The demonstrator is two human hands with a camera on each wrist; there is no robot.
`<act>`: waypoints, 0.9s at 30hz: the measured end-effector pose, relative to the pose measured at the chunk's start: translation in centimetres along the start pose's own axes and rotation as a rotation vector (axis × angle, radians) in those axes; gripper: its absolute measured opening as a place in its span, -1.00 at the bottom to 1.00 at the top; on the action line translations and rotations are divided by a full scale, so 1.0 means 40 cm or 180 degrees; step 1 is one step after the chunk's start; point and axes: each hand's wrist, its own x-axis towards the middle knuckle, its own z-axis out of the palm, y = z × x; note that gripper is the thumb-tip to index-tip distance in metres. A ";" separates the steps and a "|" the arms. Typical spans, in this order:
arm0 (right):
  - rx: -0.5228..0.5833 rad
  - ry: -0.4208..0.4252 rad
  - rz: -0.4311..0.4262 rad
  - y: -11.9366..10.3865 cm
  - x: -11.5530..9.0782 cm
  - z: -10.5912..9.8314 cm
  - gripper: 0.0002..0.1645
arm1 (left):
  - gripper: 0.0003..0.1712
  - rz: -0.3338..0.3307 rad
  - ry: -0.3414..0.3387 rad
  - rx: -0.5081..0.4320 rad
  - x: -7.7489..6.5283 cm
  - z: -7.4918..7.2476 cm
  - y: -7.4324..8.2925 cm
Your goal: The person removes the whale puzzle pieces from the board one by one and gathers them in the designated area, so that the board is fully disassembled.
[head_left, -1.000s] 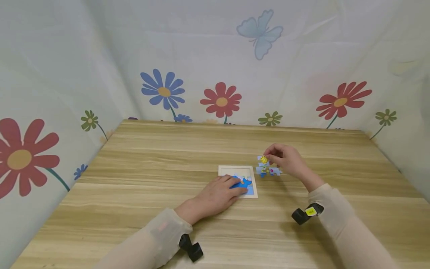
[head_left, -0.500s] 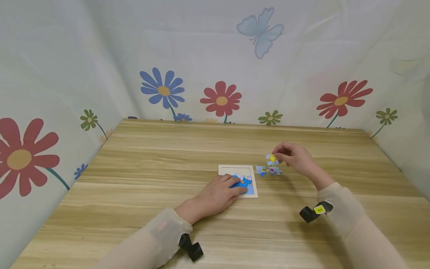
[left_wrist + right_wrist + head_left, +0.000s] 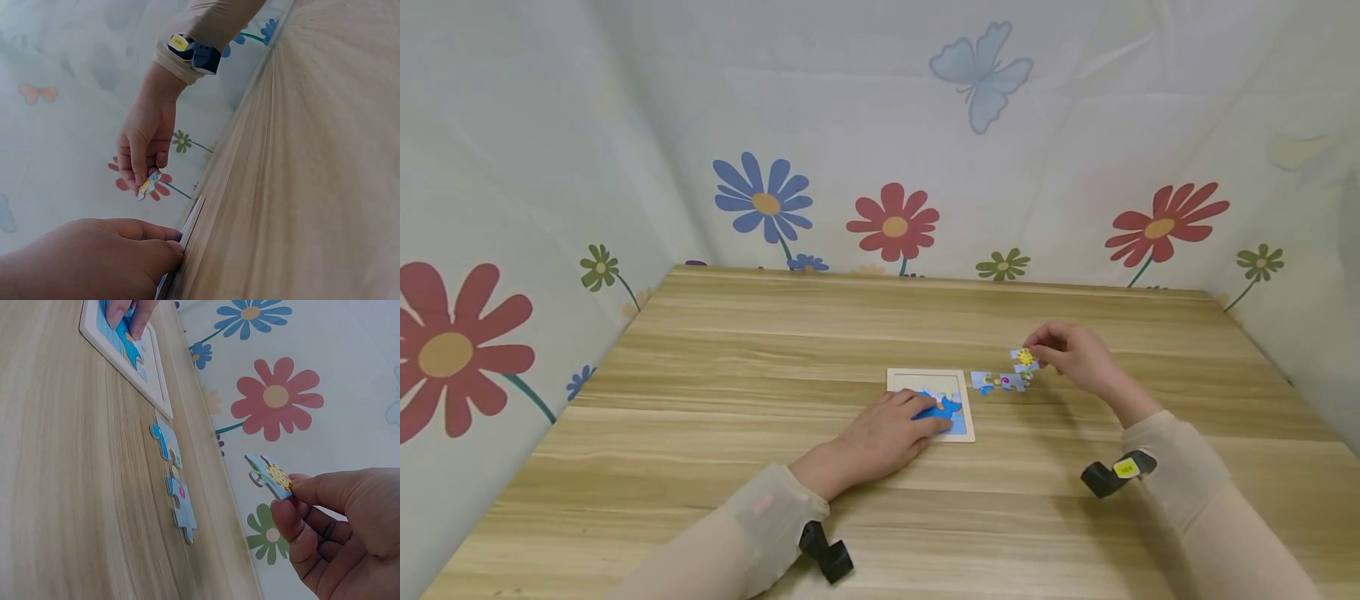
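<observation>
My right hand (image 3: 1075, 358) pinches a jigsaw piece (image 3: 1025, 359) with a yellow sun on pale blue, thumb against fingers. In the right wrist view this sun piece is held up off the table. Flat on the puzzle in a square wooden frame (image 3: 967, 404) rests my left hand (image 3: 883, 433), covering much of its picture. A blue animal's tail (image 3: 953, 407) shows beside the fingers, and the frame's upper part is bare pale wood. Two loose jigsaw pieces lie just right of the frame: one with a blue edge (image 3: 165, 442), one with a pink swirl (image 3: 181, 501).
The wood-grain table (image 3: 760, 333) stretches around the frame on all sides. Behind it hangs a white cloth (image 3: 850, 108) printed with flowers and a butterfly. Each sleeved wrist wears a black camera mount, such as the right camera mount (image 3: 1101, 479).
My right hand has moved to the right with the sun piece, from beside the frame to past the loose pieces. The left hand stays where it was on the puzzle.
</observation>
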 end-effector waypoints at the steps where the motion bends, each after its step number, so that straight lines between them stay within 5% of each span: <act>1: -0.0007 -0.0004 0.0014 0.002 0.000 -0.002 -0.80 | -0.61 0.0003 0.0009 0.0005 0.000 0.000 0.000; 27: -0.0031 -0.0183 0.0186 0.089 0.000 0.006 -0.82 | -0.59 -0.0010 -0.0066 0.0035 0.002 0.003 -0.002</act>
